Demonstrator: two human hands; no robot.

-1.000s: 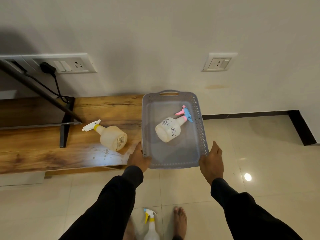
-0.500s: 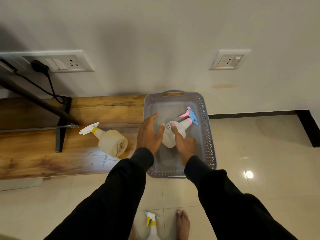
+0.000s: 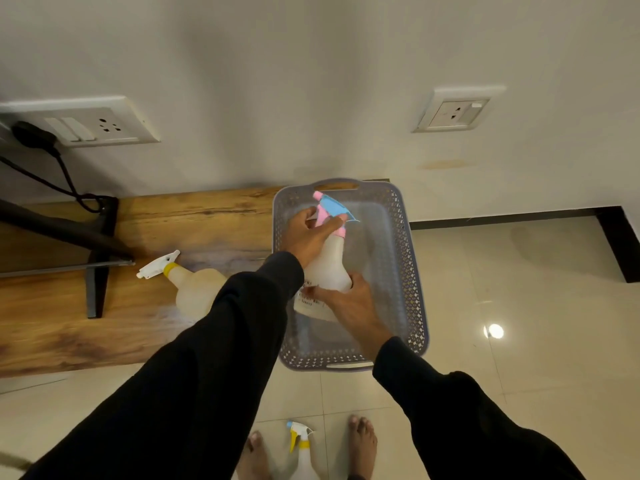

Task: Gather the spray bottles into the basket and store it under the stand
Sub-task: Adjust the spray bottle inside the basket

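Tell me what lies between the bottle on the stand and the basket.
In the head view, the left sleeve crosses over that stretch, between the bottle and the basket; under it only stand wood shows.

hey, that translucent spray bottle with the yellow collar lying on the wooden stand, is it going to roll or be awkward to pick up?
The translucent plastic spray bottle with the yellow collar lies on its side on the wooden stand, and its body looks rounded, so a nudge may roll it. It looks nearly empty, so probably light. Its white trigger head sticks out and may stop a full roll.

wall (image 3: 311, 81): plain cream, two socket plates | floor (image 3: 519, 306): glossy beige tile | wooden stand (image 3: 69, 323)
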